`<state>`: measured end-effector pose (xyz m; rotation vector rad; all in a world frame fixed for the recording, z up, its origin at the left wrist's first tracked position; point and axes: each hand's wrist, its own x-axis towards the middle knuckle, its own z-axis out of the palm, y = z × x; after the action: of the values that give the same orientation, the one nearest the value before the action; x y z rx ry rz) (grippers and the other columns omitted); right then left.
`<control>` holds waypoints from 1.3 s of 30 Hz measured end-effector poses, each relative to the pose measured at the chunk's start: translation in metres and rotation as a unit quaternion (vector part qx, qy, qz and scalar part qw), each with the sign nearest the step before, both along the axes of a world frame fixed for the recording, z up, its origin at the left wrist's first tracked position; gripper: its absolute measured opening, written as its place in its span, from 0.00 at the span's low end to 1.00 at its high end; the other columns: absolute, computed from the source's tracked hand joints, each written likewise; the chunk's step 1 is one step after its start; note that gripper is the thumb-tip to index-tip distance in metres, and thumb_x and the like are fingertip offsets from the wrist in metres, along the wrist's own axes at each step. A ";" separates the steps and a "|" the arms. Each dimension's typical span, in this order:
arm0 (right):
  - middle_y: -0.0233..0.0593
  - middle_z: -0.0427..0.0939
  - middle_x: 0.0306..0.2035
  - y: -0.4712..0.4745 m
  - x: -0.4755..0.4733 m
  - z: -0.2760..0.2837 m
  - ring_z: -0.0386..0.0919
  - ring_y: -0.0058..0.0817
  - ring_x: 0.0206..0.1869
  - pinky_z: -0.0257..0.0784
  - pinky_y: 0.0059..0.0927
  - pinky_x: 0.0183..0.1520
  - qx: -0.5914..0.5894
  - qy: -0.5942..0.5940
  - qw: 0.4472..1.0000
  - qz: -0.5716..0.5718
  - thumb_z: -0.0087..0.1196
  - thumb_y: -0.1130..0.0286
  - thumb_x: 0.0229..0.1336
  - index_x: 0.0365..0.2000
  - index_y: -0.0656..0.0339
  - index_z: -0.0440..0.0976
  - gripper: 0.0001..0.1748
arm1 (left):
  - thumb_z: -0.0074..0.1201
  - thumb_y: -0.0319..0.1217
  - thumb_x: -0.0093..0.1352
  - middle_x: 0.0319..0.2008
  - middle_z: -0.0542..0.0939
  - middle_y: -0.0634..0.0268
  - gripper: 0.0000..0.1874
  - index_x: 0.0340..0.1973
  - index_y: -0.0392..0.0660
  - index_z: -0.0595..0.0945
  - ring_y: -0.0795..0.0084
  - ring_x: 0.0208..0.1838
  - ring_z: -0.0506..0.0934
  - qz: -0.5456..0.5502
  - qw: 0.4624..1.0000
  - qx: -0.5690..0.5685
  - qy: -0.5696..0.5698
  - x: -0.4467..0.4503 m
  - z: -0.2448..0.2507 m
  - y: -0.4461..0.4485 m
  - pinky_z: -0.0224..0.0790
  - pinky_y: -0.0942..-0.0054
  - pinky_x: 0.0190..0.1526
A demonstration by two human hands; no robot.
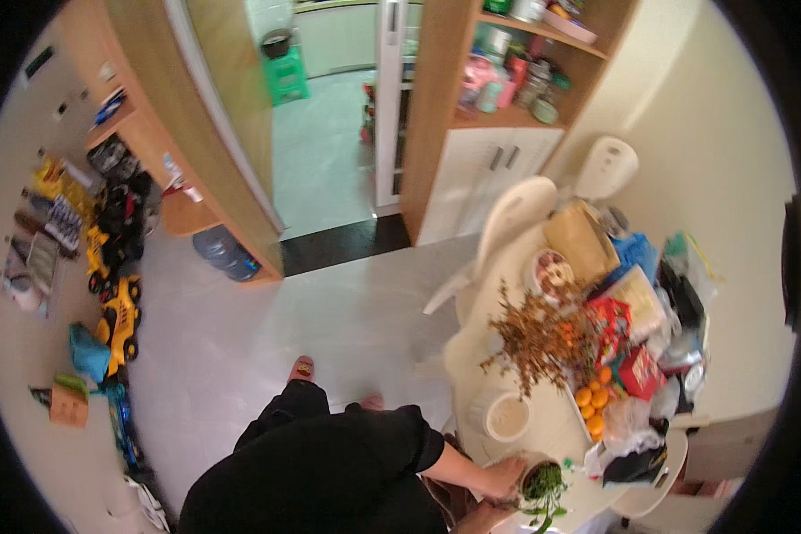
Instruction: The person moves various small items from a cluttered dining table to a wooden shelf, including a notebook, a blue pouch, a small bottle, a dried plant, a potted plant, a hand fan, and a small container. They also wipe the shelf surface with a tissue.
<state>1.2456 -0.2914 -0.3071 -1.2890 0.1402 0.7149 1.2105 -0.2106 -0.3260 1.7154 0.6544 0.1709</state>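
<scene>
At the lower right, a potted green plant (543, 482) in a pale pot stands at the edge of the cream table (470, 320). My left hand (505, 478) lies against the near side of the pot, its fingers partly hidden. Lower down, my right hand (492, 515) is close beside the pot and the other hand; its grip does not show clearly. Just above the hands on the table is a round white tub (507, 416) with a pale inside. Beyond it, a bunch of dried brown foliage (534, 334) spreads over the tabletop.
Oranges (594, 400), a red box (641, 372), plastic bags and packages crowd the table's far side. White chairs (517, 207) stand around it. A wooden shelf cabinet (434, 127) is beside the doorway. Yellow toy trucks (120, 320) line the left wall.
</scene>
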 end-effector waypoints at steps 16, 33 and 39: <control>0.43 0.72 0.41 0.167 -0.339 0.056 0.72 0.31 0.45 0.69 0.35 0.51 0.108 0.138 0.899 0.402 0.39 0.58 0.65 0.39 0.64 0.69 0.18 | 0.51 0.41 0.66 0.41 0.79 0.53 0.23 0.50 0.38 0.73 0.60 0.42 0.79 0.301 0.940 -0.023 -0.158 -0.402 0.031 0.111 0.71 0.66 0.43; 0.40 0.75 0.39 0.279 -0.746 0.047 0.73 0.31 0.45 0.70 0.34 0.51 0.021 0.144 0.740 0.656 0.44 0.68 0.64 0.33 0.64 0.71 0.10 | 0.50 0.33 0.66 0.45 0.76 0.54 0.20 0.53 0.41 0.71 0.60 0.45 0.77 0.598 0.798 0.056 -0.058 -0.808 0.039 0.154 0.71 0.65 0.47; 0.34 0.76 0.28 0.358 -0.865 -0.027 0.72 0.25 0.29 0.68 0.28 0.32 0.080 0.015 0.672 0.736 0.47 0.59 0.64 0.31 0.59 0.72 0.14 | 0.49 0.32 0.67 0.46 0.76 0.53 0.20 0.54 0.40 0.70 0.59 0.45 0.77 0.669 0.731 0.109 -0.073 -0.919 0.027 0.177 0.71 0.63 0.46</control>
<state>0.3808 0.0666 -0.3339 -1.0021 -1.0712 2.0577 0.2919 -0.0333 -0.2991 1.0802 1.6991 1.4200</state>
